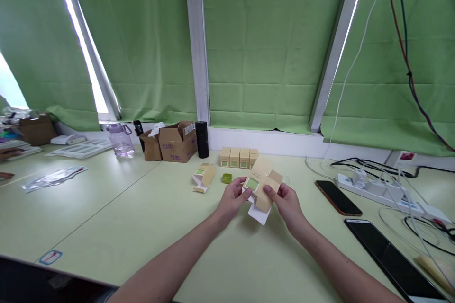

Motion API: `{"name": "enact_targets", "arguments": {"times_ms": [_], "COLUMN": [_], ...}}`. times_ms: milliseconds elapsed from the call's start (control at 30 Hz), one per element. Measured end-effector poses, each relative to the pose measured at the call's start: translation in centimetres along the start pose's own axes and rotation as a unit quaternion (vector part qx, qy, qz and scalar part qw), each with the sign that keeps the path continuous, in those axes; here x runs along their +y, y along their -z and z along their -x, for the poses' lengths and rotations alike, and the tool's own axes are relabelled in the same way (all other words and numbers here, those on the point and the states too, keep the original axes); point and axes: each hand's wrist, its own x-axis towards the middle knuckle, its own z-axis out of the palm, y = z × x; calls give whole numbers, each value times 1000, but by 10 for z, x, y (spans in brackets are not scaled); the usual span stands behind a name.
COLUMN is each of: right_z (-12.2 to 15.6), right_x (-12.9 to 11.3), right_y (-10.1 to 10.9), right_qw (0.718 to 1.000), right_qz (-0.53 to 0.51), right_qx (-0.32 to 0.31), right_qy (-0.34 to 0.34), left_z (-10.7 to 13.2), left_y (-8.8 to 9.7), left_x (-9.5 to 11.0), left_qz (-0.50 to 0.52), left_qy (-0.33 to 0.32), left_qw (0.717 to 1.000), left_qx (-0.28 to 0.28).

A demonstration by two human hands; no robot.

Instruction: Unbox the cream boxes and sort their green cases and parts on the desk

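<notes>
Between my two hands is a flattened tan carton [263, 183] with a green square on one panel and a white inner side showing on its lower flap. My left hand [232, 200] pinches its left edge, thumb on the front. My right hand [287, 202] grips the right side, thumb pressed on the panel. Just left of the carton lies a small green square piece [226, 178] on the table. Farther left stands a partly opened tan carton [204, 177] with its flaps out. Behind, several closed small tan boxes [239, 157] form a row.
Cardboard boxes [177, 143], a black cylinder [202, 139] and a purple water bottle [121, 141] stand by the wall. On the right are a phone [338, 197], a tablet [387, 255] and a power strip [382, 191] with tangled cables. Another person's hand [9, 153] shows far left.
</notes>
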Motion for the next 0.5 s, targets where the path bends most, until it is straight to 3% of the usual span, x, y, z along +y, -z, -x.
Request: {"name": "enact_targets", "arguments": {"times_ms": [267, 500], "right_z": [3, 4], "right_x": [-4, -5], "right_y": [-2, 5], "right_qw": [1000, 996], "right_qz": [-7, 0], "right_qx": [-9, -36], "right_qy": [7, 83], "left_z": [-3, -2], "left_y": [2, 9], "left_x": [3, 2], "left_qz": [-38, -148], "left_qy": [-13, -133], "left_qw": [999, 974], "left_qx": [15, 104]}}
